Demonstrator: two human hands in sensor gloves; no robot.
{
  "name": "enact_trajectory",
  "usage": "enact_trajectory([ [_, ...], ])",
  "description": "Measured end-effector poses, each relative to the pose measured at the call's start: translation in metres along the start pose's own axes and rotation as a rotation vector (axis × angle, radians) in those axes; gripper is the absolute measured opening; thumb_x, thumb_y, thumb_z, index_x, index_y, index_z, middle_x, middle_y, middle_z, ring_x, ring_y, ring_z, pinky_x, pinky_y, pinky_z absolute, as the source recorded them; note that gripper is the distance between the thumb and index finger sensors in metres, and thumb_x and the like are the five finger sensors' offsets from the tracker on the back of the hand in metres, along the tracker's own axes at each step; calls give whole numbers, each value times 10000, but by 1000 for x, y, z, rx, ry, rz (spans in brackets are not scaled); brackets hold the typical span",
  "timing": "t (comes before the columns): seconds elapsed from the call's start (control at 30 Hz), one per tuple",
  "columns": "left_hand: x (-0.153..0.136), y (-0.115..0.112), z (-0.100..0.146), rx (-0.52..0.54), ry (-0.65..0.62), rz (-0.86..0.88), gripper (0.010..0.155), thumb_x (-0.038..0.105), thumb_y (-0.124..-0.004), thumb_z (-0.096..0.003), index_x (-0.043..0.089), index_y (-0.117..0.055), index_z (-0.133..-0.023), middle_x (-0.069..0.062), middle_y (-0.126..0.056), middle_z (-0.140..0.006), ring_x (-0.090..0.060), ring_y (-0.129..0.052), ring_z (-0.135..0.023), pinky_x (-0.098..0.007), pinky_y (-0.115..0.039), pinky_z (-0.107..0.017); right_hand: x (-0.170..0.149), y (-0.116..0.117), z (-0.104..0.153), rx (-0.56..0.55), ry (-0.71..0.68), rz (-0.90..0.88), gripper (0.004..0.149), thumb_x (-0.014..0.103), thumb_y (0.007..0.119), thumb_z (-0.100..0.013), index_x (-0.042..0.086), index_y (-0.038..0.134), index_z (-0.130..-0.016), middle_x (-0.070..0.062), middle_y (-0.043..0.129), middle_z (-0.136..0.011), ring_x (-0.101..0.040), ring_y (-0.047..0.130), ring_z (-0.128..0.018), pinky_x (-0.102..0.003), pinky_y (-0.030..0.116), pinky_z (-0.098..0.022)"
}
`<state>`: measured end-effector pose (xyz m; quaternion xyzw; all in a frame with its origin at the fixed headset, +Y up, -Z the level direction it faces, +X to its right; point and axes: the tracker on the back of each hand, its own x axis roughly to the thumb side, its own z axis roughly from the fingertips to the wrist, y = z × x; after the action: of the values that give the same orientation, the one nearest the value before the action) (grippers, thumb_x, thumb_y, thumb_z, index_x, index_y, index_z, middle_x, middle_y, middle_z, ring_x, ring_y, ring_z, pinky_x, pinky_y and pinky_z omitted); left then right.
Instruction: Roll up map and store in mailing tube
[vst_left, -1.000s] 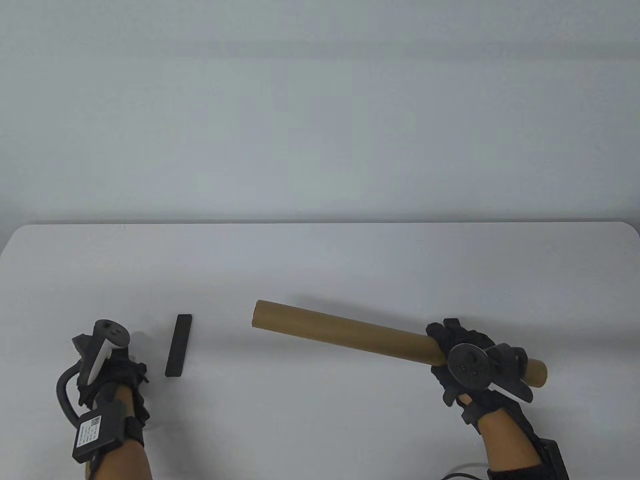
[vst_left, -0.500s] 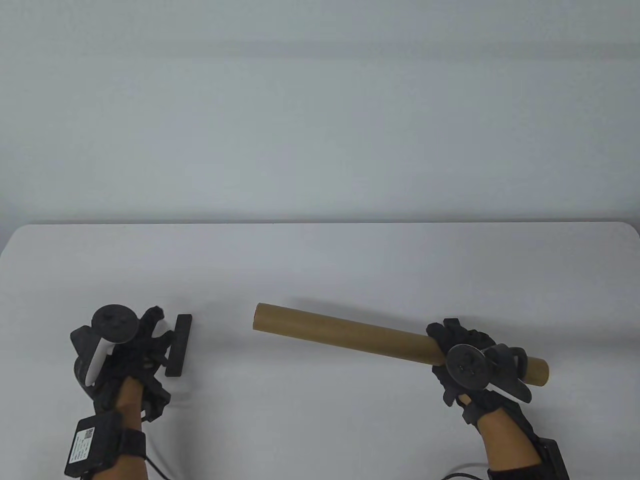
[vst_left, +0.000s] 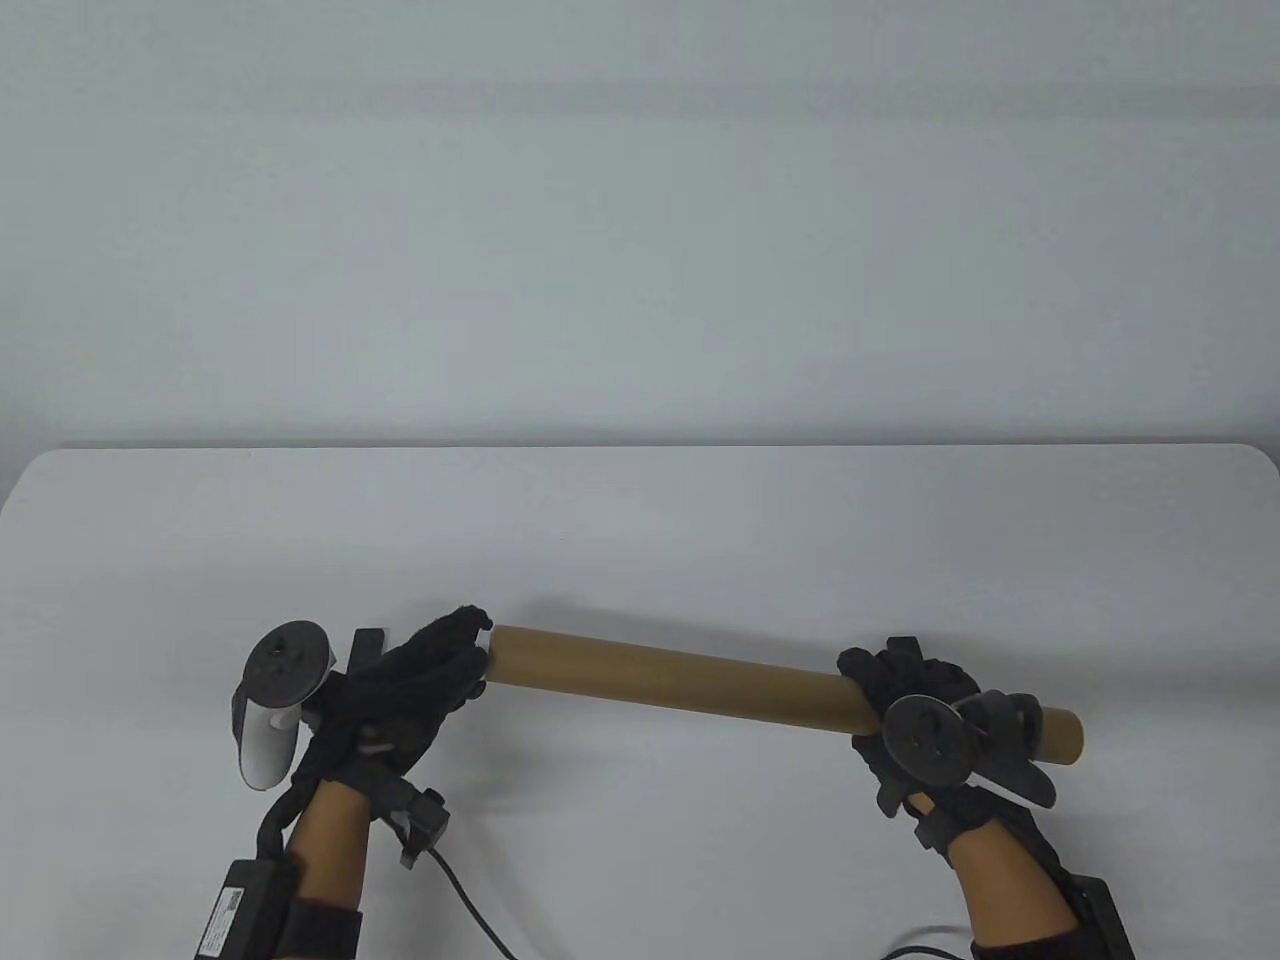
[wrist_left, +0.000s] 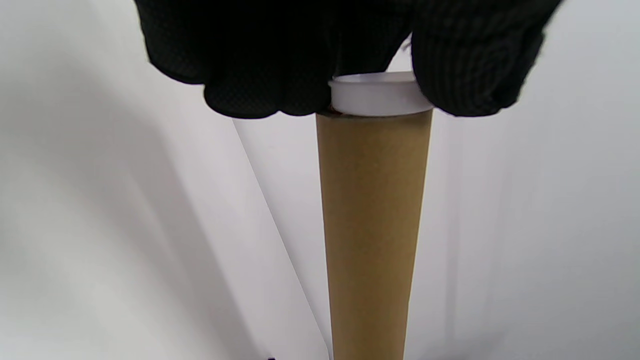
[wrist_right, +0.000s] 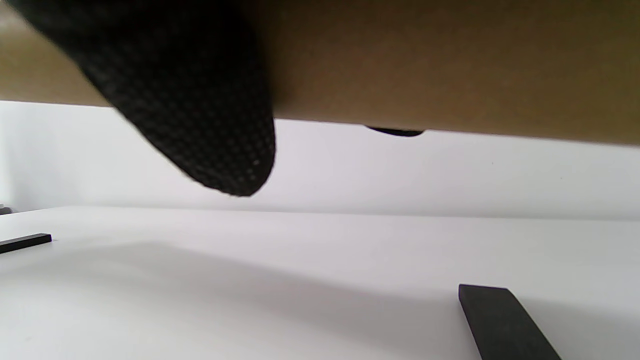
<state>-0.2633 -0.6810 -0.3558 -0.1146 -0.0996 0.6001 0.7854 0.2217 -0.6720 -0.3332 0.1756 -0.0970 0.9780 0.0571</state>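
table view shows the brown mailing tube (vst_left: 690, 680) held up over the worktop (vst_left: 640, 520), near the front edge, lying almost flat from left to right. the right hand (vst_left: 915, 715) is wrapped around the tube close to its right end. the left hand (vst_left: 410, 690) is at the tube's left end. in the left wrist view its fingers (wrist_left: 260, 55) are pinching a white cap (wrist_left: 380, 95) that sits right on the mouth of the tube. i cannot tell if the cap is pushed all the way in. no map shows, so i think it is already inside.

the tube looks stiff and light, like hard card. it should not bend, but it is round and smooth, so it could turn or slip. a good place to hold it is around the body near one end, like the right hand does. the cap looks thin, so push it straight. a black bar (vst_left: 365, 645) lies on the worktop behind the left hand.
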Motion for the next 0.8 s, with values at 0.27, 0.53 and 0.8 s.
enact_trajectory([
  [0.27,-9,0,-1,7,52,40,700,632,-810,-406,327,-689,-1024,-17,-812,-911,-274,-872,-807,-424,-735,-669,8,1,-2,12,-31,-10,757,306,1061,-371,120,720,-1021,-142,810,-885,-436,918,-725,-674,686,-546],
  [0.53,5,-38,-9,-45,13,-85,857,649,-670,-472,350,-160,-1092,39,-260,-1196,-390,-549,-1090,-472,-601,-778,15,0,-2,-32,-3,50,758,289,1046,-384,89,696,-1026,-166,797,-877,-452,917,-708,-680,692,-527],
  [0.8,17,-35,-6,-21,-54,-64,903,666,-741,-460,368,-169,-1092,27,-257,-1197,-379,-495,-1107,-486,-554,-794,8,-1,-3,-71,24,-5,764,291,1046,-392,113,678,-1037,-144,773,-904,-443,885,-747,-677,662,-560],
])
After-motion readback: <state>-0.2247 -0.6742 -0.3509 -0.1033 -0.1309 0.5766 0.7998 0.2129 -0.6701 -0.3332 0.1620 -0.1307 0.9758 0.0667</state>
